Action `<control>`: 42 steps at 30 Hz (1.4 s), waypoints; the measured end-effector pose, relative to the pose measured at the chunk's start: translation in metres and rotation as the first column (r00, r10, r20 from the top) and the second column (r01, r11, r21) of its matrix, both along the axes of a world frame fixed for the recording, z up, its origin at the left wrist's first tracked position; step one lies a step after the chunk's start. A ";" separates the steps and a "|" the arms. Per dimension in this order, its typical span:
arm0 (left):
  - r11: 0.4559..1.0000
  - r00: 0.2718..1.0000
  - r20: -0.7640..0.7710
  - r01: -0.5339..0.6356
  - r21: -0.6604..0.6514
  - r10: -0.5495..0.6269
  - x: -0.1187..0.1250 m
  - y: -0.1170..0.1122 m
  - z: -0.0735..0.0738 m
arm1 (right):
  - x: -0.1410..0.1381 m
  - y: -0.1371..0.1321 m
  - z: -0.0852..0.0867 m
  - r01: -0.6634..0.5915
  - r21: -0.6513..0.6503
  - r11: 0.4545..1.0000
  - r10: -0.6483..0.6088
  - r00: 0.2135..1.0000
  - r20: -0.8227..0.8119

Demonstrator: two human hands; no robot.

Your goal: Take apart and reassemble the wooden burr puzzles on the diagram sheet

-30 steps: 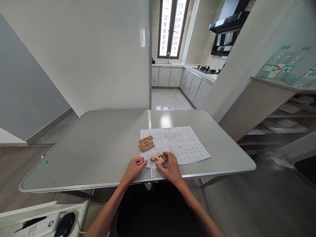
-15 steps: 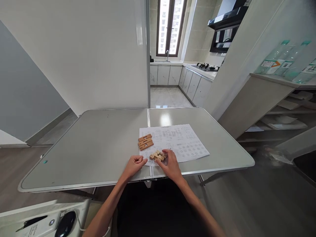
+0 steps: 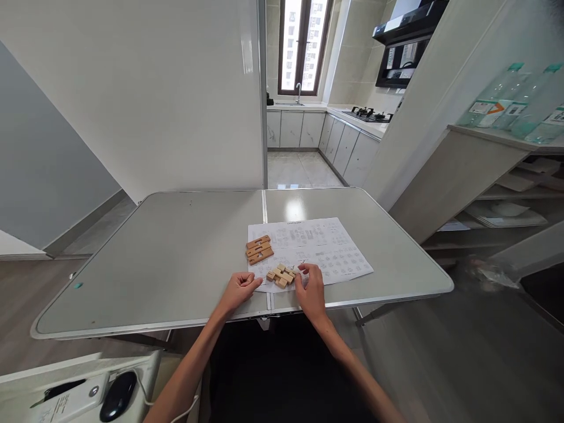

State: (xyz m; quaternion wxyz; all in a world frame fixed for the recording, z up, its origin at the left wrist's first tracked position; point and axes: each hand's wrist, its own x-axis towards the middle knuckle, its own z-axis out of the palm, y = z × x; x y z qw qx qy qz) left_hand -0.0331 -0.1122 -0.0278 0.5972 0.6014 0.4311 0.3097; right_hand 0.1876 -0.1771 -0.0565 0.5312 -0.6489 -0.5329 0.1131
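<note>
A part-joined cluster of light wooden puzzle pieces (image 3: 280,275) lies on a printed instruction sheet (image 3: 326,249) near the table's front edge. My right hand (image 3: 311,289) rests just right of the cluster, its fingers curled, and its fingertips seem to touch the right end. My left hand (image 3: 238,289) lies on the table just left of the cluster, loosely closed in a fist with nothing visible in it. A stack of three darker wooden pieces (image 3: 258,249) sits on the sheet's left edge, behind the cluster.
The grey folding table (image 3: 167,258) has a seam down its middle. A shelf unit with plastic bottles (image 3: 506,108) stands at the right. At the lower left a white box carries a black mouse (image 3: 117,395). A kitchen doorway lies beyond the table.
My right hand has slid off the wooden cluster to its right side, so more of the cluster shows. My left hand has stayed closed. The view has shifted slightly.
</note>
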 end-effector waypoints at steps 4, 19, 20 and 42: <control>1.000 0.999 0.039 0.007 -0.024 -0.006 0.001 -0.001 0.004 | 0.002 0.000 -0.001 0.058 0.008 0.998 -0.057 0.998 -0.026; 0.989 0.994 -0.105 -0.001 0.148 0.017 0.003 -0.002 0.006 | 0.003 -0.001 -0.014 0.110 0.048 0.993 -0.112 0.993 0.039; 0.989 0.994 -0.105 0.000 0.148 0.016 0.003 -0.002 0.006 | 0.002 -0.001 -0.013 0.113 0.049 0.992 -0.114 0.993 0.030; 0.966 0.986 -0.161 -0.003 0.257 0.046 0.011 -0.005 0.013 | -0.002 -0.005 -0.001 0.032 0.025 0.999 -0.029 0.992 -0.121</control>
